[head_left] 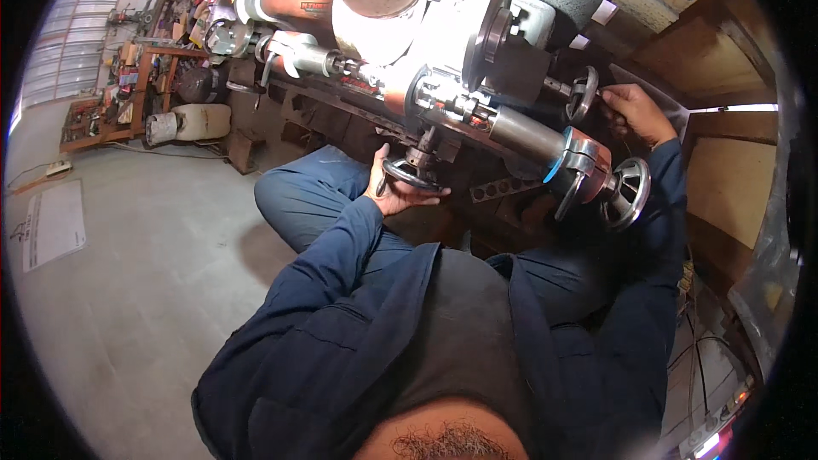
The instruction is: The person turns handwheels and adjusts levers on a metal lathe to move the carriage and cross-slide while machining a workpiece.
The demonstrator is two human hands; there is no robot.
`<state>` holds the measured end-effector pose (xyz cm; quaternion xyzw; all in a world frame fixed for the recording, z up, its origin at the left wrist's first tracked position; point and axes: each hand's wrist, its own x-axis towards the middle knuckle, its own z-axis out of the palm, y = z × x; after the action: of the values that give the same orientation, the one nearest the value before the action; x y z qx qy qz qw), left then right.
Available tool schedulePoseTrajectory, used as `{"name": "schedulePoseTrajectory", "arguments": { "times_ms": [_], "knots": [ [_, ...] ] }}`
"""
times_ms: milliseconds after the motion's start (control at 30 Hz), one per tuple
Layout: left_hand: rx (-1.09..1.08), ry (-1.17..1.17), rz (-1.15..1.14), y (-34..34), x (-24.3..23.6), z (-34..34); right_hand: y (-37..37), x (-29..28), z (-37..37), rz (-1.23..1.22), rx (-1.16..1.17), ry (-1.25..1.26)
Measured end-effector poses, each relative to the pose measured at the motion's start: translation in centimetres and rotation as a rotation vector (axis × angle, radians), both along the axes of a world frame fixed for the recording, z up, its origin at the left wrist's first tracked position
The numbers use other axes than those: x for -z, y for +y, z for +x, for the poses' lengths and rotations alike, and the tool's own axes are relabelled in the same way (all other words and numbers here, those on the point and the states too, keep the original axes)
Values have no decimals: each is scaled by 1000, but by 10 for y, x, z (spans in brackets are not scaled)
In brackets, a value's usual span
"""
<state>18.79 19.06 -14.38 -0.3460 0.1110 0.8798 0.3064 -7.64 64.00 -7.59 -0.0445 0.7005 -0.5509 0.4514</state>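
Observation:
A large lathe-like machine (532, 138) fills the space before me. At its near side, my left hand (394, 196) is curled around the rim of a dark metal handwheel (411, 177), thumb up and fingers beneath. To the right, my right hand (641, 114) is closed, its thumb and fingertips at the edge of another handwheel (584, 95); the exact grip is partly hidden. Between my arms runs a steel cylinder with a clamp lever (571, 196) and a blue strip (555, 169), ending in a spoked handwheel (629, 194). A dark disc (489, 32) stands upright above the spindle.
Bright light washes out the machine's middle. At the far left are a cluttered shelf (128, 94) and a whitish container (203, 121) on the floor. A printed sheet (55, 223) lies further left. Wooden cabinets (724, 179) stand close at my right, with cables (700, 349) below.

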Motion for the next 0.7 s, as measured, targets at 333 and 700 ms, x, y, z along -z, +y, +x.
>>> {"name": "schedulePoseTrajectory", "arguments": {
  "times_ms": [333,700],
  "knots": [
    [-41,761,-2493,81,28,21,8,3,-9,95,118,176],
    [162,46,-180,-12,5,4,31,55,-29,363,-12,413]
  ]
}}
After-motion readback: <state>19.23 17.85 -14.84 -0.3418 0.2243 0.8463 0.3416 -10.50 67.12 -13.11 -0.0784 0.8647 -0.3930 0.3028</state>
